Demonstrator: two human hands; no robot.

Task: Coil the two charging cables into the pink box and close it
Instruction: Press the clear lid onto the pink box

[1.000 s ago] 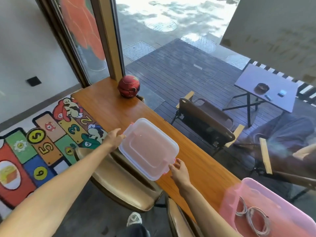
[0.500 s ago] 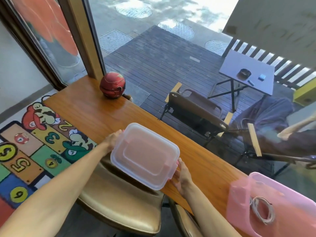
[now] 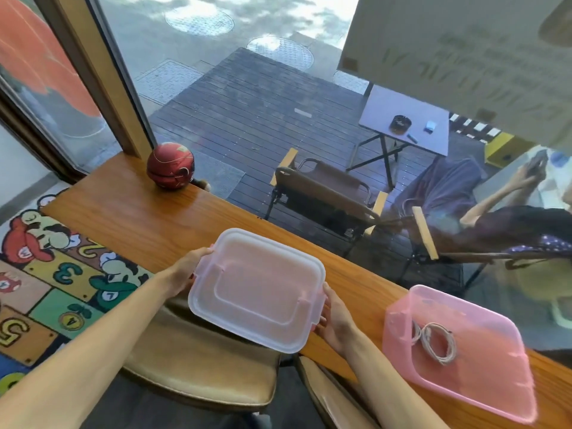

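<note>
The translucent lid with pink clips is held in the air over the near edge of the wooden counter. My left hand grips its left short side and my right hand grips its right short side. The open pink box sits on the counter to the right, apart from the lid. Inside it lie the coiled white charging cables, near the box's left wall.
A red ball-shaped ornament stands at the counter's far left by the window frame. Brown padded stools sit below the counter's near edge. The window glass runs along the counter's far side. A colourful game-themed mat covers the floor on the left.
Both hands have carried the lid rightward along the counter, closer to the pink box. The view has swung right, and the box with the coiled cables shows more fully.
</note>
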